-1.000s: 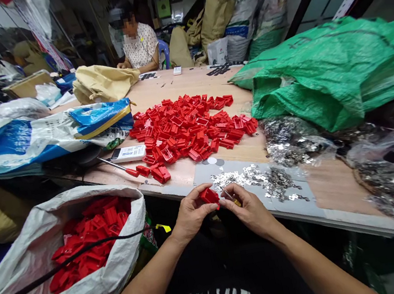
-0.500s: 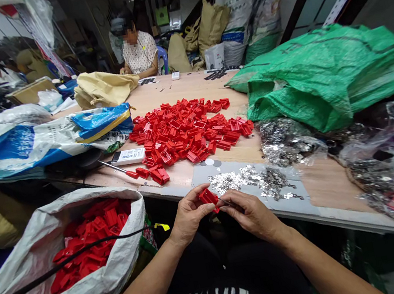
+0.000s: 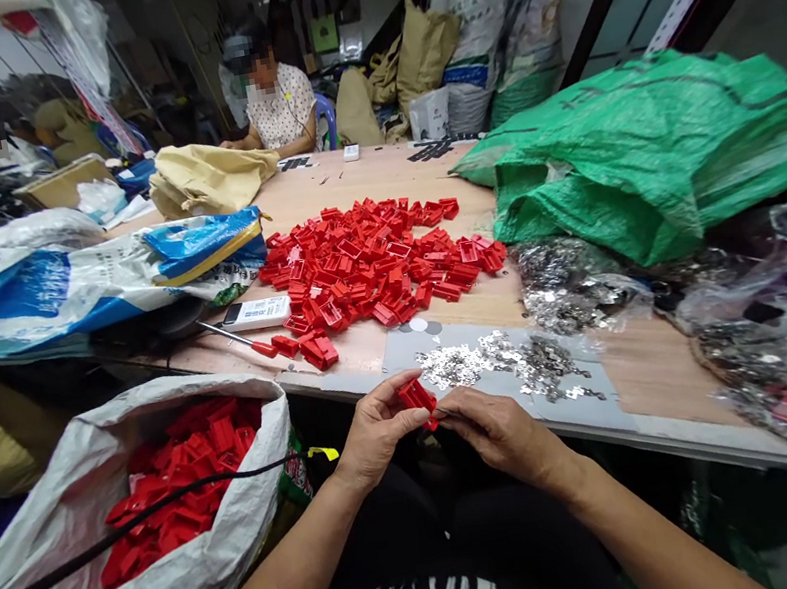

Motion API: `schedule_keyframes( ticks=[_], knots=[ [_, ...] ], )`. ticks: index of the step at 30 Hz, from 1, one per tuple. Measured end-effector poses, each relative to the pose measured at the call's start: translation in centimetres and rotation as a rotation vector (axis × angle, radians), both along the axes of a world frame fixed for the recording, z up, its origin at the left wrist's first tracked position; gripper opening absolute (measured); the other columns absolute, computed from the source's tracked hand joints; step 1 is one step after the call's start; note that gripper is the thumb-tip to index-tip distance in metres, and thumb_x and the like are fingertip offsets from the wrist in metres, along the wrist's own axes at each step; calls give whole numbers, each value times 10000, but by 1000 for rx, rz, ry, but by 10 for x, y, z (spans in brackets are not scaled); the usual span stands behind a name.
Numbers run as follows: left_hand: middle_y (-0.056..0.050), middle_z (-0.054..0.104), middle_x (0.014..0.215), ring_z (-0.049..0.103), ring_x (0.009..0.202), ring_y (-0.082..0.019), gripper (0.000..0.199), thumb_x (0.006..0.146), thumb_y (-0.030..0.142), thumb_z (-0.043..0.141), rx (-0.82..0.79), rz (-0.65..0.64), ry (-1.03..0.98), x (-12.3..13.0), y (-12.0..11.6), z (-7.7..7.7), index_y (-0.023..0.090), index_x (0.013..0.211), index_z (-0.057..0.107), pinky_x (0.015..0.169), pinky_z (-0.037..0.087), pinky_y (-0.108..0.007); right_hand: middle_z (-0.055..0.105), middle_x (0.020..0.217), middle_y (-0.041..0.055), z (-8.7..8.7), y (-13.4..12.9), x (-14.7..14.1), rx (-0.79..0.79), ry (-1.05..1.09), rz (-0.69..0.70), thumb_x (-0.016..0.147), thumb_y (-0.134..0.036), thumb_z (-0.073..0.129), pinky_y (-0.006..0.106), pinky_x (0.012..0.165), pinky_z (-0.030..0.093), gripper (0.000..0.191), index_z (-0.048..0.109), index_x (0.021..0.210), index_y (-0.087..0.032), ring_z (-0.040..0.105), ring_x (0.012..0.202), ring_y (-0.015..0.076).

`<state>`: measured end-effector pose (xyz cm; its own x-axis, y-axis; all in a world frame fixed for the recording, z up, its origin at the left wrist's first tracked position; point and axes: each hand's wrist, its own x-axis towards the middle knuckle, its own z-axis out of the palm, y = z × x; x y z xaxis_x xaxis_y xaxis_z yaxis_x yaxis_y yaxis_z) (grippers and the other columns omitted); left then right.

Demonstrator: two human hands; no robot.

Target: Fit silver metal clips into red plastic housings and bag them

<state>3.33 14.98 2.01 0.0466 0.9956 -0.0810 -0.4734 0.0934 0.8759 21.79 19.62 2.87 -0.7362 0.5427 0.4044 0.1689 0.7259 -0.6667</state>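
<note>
Between the thumb and fingers of my left hand point(image 3: 379, 431) is a red plastic part point(image 3: 418, 396), held just off the table's front edge. My right hand point(image 3: 497, 426) is pinched closed at the part's right side, on a thin item too small to make out. Beyond my hands, small silvery metal pieces point(image 3: 452, 365) are spread on a grey sheet point(image 3: 611, 406). A large pile of similar red parts point(image 3: 365, 264) lies on the table behind them.
A white sack point(image 3: 23, 573) of red parts stands at left, a black cord across it. A screwdriver point(image 3: 234, 339) and white box point(image 3: 256, 314) lie left of the pile. A green sack point(image 3: 673, 154) and bagged metal pieces point(image 3: 575, 288) sit right. A person point(image 3: 279, 101) sits across the table.
My right hand has turned slightly, its fingers closer around the part's right side. The left hand has barely moved. The seated person's arm has shifted left.
</note>
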Motion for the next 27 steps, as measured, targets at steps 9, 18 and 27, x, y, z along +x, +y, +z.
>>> schedule_keyframes(
  ticks=[9, 18, 27],
  knots=[
    [-36, 721, 903, 637, 838, -149, 509, 653, 192, 791, 13, -32, 12, -2, 0, 1, 212, 1143, 655, 821, 468, -271, 637, 889, 45, 4, -1, 0, -104, -10, -52, 948, -213, 479, 283, 730, 467, 127, 600, 983, -227, 596, 808, 170],
    [-19, 691, 903, 623, 832, -136, 468, 664, 177, 782, 84, -6, 31, -2, -1, -2, 208, 1112, 649, 801, 481, -253, 553, 752, -13, 0, -5, -7, -367, 32, -234, 893, -362, 554, 242, 598, 416, 157, 510, 921, -213, 481, 638, 131],
    [-32, 676, 989, 626, 890, -155, 402, 674, 188, 772, 161, 22, 114, -1, -1, -8, 202, 1048, 626, 821, 496, -275, 519, 774, -15, -4, -1, -13, -436, -3, -245, 909, -410, 521, 248, 615, 407, 209, 492, 892, -204, 477, 679, 136]
  ],
)
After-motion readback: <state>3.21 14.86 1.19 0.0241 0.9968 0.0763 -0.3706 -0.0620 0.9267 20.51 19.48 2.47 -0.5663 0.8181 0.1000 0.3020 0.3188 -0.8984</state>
